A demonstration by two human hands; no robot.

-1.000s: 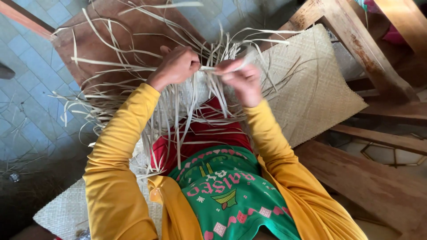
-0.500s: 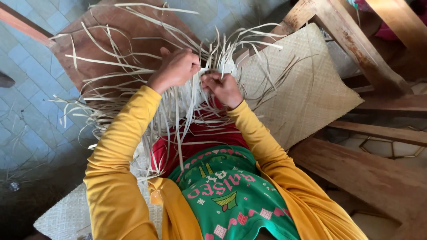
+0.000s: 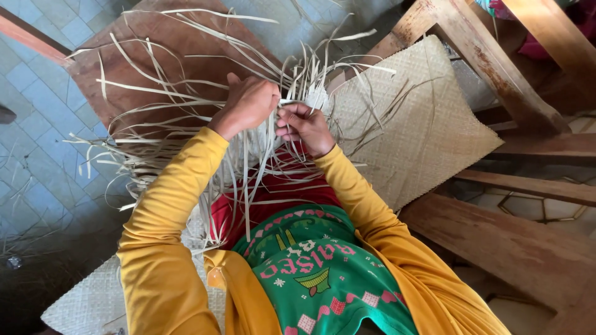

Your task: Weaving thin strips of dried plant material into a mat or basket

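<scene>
My left hand (image 3: pixel 248 102) and my right hand (image 3: pixel 304 127) meet over the unfinished edge of a pale woven mat (image 3: pixel 422 124). Both hands pinch thin, flat straw strips (image 3: pixel 186 93) at the weave's edge, close to each other. Loose strips fan out to the left and hang down over my lap. The finished part of the mat stretches away to the right. Yellow sleeves cover both arms, and the fingertips are partly hidden among the strips.
A brown wooden board (image 3: pixel 167 49) lies under the loose strips on a blue tiled floor (image 3: pixel 37 124). Wooden beams (image 3: pixel 496 74) stand at the right and upper right. More woven mat (image 3: pixel 87 298) shows at the lower left.
My right hand has moved left and down, from holding a strip out to the right to sitting close beside my left hand. The left hand stays nearly in place.
</scene>
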